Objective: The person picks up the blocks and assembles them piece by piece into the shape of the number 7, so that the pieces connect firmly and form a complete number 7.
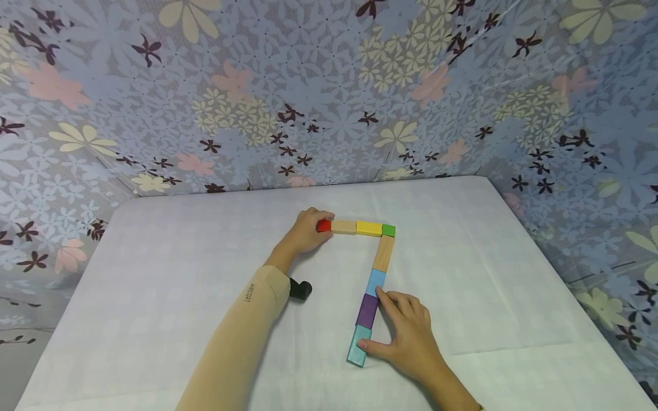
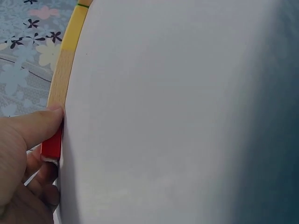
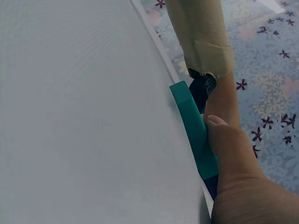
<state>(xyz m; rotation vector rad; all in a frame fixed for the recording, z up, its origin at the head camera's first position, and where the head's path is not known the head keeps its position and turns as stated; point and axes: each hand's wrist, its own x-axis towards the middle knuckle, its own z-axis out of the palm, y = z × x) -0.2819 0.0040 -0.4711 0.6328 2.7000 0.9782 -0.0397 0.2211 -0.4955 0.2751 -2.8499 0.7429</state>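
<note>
Wooden blocks lie end to end on the table, forming a bent line like a 7. My left hand (image 1: 307,231) pinches the red block (image 1: 324,225) at the far left end, thumb on the near side. Beside it come a plain wood block (image 1: 344,227), a yellow block (image 1: 369,229) and a green block (image 1: 388,230) at the corner. Down from there run another plain block (image 1: 383,253), a light blue block (image 1: 376,282), a purple block (image 1: 367,311) and a teal block (image 1: 359,346). My right hand (image 1: 411,333) touches the teal block with its thumb, its index fingertip at the light blue one.
A white cloth covers the table (image 1: 169,274). Flowered fabric (image 1: 329,103) hangs behind and at the sides. A black wrist camera (image 1: 300,289) sticks out from the left sleeve (image 1: 236,342), above the table left of the blocks.
</note>
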